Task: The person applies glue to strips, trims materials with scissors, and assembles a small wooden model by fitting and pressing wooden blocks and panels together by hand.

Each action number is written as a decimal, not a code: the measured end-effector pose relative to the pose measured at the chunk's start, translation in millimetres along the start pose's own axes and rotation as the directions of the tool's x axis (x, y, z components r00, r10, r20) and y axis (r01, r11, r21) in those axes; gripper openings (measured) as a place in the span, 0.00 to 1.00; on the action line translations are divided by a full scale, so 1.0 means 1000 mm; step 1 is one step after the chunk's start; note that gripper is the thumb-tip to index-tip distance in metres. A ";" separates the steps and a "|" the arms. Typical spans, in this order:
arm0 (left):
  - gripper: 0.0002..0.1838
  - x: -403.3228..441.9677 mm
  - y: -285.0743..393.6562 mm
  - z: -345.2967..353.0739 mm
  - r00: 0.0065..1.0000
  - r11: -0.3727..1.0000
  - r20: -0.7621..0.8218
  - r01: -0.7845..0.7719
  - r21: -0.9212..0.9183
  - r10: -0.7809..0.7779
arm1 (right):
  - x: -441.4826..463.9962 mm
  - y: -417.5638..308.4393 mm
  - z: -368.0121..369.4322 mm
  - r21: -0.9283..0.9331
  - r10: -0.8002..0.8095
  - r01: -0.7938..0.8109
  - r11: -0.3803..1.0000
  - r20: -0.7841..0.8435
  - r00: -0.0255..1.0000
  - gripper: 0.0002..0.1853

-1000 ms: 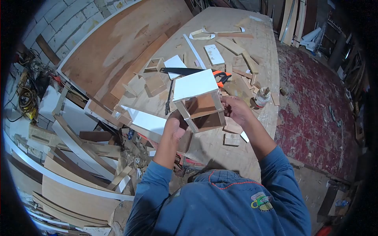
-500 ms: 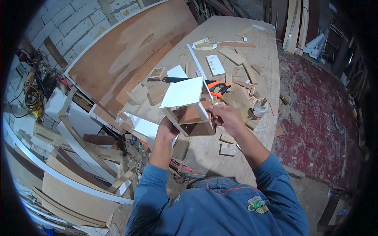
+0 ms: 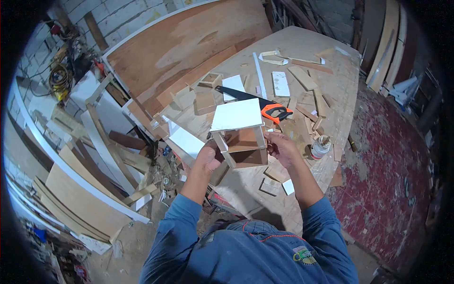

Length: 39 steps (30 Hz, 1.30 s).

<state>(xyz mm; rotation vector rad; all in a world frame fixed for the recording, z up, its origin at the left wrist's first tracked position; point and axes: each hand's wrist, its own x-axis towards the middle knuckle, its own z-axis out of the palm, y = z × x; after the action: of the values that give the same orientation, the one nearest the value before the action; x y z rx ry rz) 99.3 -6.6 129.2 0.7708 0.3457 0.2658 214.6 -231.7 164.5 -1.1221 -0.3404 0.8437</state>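
Holds a small wooden box (image 3: 242, 136) in both hands, in front of the body and over the near part of the workbench (image 3: 243, 191). Clasps its left side with the left hand (image 3: 209, 155), thumb side in view; cannot tell how the fingers lie behind. Pinches its right edge with the right hand (image 3: 283, 148), thumb and fingers drawn together. Shows a plain white top panel (image 3: 236, 114), flat and nearly square, with a rough front edge. Stands open toward the body, with pale, bare strips framing the front and a reddish-brown shelf splitting the inside into upper and lower compartments, darker in the lower one. Has a saw (image 3: 278, 112) with an orange-and-black handle lying beyond the top, a bottle (image 3: 321, 147) to the right, and a wood block (image 3: 270, 186) nearer the body.
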 end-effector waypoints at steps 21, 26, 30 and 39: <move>0.09 0.147 0.077 -0.199 0.932 0.967 -0.259 -0.253 0.039 0.255 | -0.045 0.088 -0.059 0.059 0.056 -0.024 0.998 -0.635 0.770 0.13; 0.06 0.189 0.090 -0.248 0.900 0.983 -0.397 -0.174 0.055 0.182 | -0.068 0.122 -0.076 0.150 0.101 0.023 0.988 -0.759 0.643 0.13; 0.11 0.219 0.090 -0.283 0.897 0.985 -0.414 -0.118 0.123 0.159 | -0.080 0.134 -0.055 0.134 0.082 0.048 0.990 -0.810 0.581 0.13; 0.10 0.244 0.113 -0.311 0.941 0.981 -0.305 -0.102 0.165 0.149 | -0.091 0.153 -0.022 0.159 0.143 0.000 0.987 -0.888 0.437 0.11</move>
<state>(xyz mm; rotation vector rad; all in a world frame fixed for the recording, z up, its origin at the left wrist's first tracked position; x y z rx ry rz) 185.2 354.3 -46.9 0.8984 0.6265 0.4917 104.5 -286.8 34.1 -1.3053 0.6880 0.2134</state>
